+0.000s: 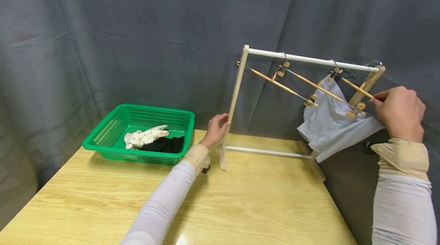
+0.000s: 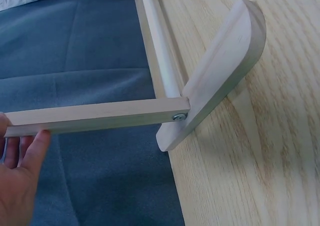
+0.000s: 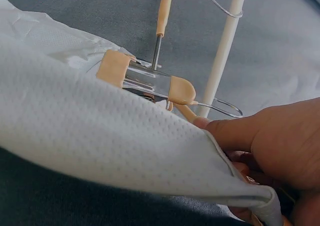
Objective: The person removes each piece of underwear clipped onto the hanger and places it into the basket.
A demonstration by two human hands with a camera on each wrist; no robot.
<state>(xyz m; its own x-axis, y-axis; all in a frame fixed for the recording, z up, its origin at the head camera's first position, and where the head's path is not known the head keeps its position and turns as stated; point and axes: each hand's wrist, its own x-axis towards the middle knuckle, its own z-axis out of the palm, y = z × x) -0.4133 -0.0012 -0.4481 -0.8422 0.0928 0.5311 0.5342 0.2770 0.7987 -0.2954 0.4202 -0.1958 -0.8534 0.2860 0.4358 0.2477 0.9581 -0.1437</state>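
My left hand [image 1: 215, 129] grips the left upright [image 1: 237, 90] of a small wooden clothes rack between thumb and fingers. In the left wrist view, the upright [image 2: 110, 111] meets its foot at a screw. Over at the rack's right end, my right hand [image 1: 400, 111] pinches the end of a wooden clip hanger [image 1: 355, 87]. A light grey garment [image 1: 330, 132] hangs there at a slant, partly held by clips. The right wrist view has its dotted fabric [image 3: 115, 131] in front of some fingers, with a clip [image 3: 112, 68] just above it.
A green basket [image 1: 137, 155] at the left holds a white cloth [image 1: 146, 137] and a black cloth [image 1: 165, 144]. Another clip hanger [image 1: 273, 81] hangs from the white rail [image 1: 309, 58]. The rack stands near the wooden table's [image 1: 261, 207] back right edge, before a grey curtain.
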